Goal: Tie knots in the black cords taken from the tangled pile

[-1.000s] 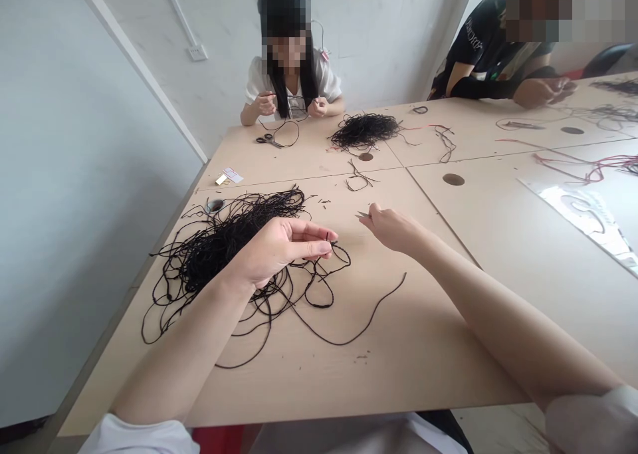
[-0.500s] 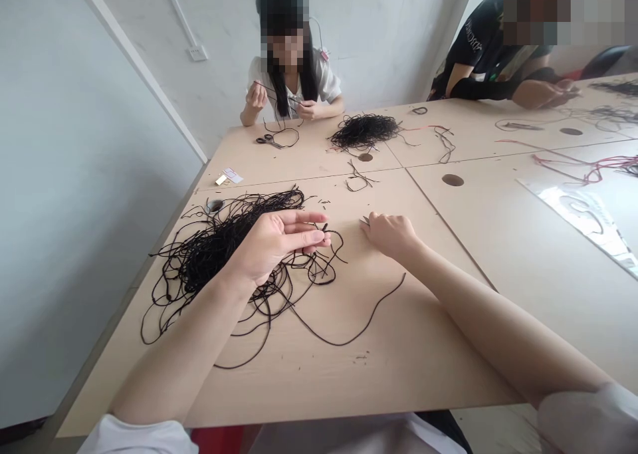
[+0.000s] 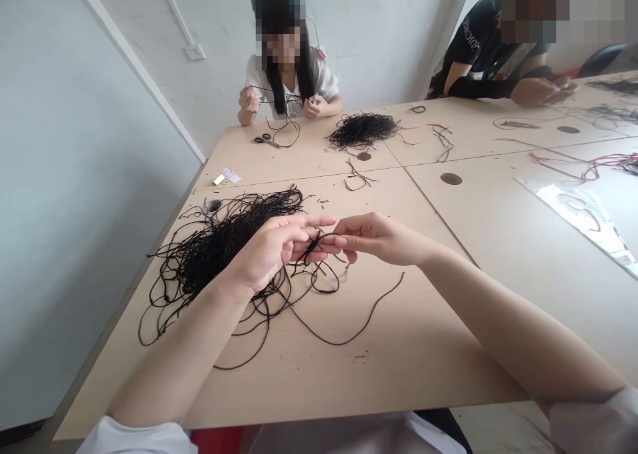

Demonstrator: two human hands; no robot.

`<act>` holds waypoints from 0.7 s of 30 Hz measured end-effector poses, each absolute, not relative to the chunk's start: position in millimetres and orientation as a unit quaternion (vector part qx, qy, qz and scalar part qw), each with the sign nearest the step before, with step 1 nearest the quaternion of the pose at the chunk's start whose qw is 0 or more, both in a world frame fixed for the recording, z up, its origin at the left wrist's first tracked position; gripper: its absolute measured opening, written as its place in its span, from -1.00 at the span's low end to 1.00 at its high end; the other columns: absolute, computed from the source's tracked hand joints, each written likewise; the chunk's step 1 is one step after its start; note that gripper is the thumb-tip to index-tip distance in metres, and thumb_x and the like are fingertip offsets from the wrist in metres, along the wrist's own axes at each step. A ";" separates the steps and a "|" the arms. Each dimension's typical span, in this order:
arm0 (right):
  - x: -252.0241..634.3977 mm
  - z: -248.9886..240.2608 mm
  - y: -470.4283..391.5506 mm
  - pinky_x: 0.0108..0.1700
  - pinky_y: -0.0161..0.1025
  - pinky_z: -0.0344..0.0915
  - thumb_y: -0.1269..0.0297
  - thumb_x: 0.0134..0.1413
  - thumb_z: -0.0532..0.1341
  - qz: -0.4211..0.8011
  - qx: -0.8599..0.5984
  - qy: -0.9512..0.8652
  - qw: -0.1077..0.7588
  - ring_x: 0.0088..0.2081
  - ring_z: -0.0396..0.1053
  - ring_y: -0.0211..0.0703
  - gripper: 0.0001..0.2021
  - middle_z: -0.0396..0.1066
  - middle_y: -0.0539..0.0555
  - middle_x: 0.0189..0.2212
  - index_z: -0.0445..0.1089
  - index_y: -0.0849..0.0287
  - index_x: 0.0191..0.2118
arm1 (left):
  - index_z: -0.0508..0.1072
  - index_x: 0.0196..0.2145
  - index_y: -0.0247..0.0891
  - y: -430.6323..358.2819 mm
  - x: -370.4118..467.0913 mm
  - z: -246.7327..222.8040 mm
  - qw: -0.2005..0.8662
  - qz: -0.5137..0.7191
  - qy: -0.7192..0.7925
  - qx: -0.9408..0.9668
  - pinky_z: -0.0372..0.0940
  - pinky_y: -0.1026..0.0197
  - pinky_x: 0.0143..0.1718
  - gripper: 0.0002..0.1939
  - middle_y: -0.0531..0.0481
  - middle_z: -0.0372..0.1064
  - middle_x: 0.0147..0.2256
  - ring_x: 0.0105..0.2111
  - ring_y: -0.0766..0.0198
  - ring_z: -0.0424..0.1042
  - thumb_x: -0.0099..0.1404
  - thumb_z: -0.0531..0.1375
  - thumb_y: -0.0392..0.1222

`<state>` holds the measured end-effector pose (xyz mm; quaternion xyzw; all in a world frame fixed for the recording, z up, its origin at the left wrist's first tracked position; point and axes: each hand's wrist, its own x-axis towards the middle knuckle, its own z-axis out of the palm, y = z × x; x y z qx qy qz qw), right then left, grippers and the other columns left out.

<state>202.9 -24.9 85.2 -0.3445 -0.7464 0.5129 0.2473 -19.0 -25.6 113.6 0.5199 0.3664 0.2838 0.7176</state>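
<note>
A knotted cord [image 3: 313,244] is pinched by the right hand [image 3: 381,238] and supported across the half-open left hand [image 3: 269,251]. Piled cords [image 3: 212,251] are noted at nine o'clock.

Cord pile [image 3: 207,261] partly behind left hand [image 3: 272,251]; clear sheet [image 3: 581,211] cropped at right edge.

Count returns two hands of the wearer, one left hand [image 3: 269,254] and one right hand [image 3: 381,238], with one knotted cord [image 3: 312,245] between them. The tabletop [image 3: 319,384] shows four round openings [image 3: 451,179], one near-left heap of black cord [image 3: 212,254], one far heap of black cord [image 3: 363,129] and, far left, one pair of scissors [image 3: 269,141]. Co-workers [image 3: 326,82] number two, both at the far side.
</note>
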 end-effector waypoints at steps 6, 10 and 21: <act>206.8 88.7 -25.5 -0.53 -0.35 -0.01 -0.05 0.23 0.09 0.457 -0.388 -0.759 0.253 -0.56 0.02 -0.37 -0.60 0.13 -0.09 -0.59 0.42 0.19 -0.35 | 0.45 0.03 -0.31 -30.5 -17.5 120.3 0.645 0.275 0.416 0.578 0.43 0.21 -0.15 -0.57 -0.21 0.57 -0.20 -0.16 0.12 0.55 0.20 0.31 -0.18; 213.1 94.1 -24.5 -0.56 -0.36 -0.07 -0.01 0.28 0.06 0.481 -0.390 -0.731 0.287 -0.59 -0.05 -0.39 -0.61 0.02 -0.11 -0.62 0.43 0.20 -0.33 | 0.48 -0.01 -0.31 -28.5 -20.5 122.5 0.602 0.298 0.443 0.594 0.45 0.23 -0.21 -0.56 -0.18 0.58 -0.29 -0.22 0.14 0.57 0.16 0.36 -0.13; 186.1 77.4 -30.7 0.05 -0.14 0.30 0.15 0.26 0.14 0.608 -0.301 -0.614 0.404 -0.05 0.38 -0.17 -0.79 0.44 0.13 -0.12 0.38 0.20 -0.22 | 0.53 -0.07 -0.27 -25.5 -16.1 114.6 0.538 0.408 0.418 0.608 0.43 0.21 -0.08 -0.65 -0.12 0.58 -0.25 -0.21 0.21 0.56 0.20 0.33 -0.13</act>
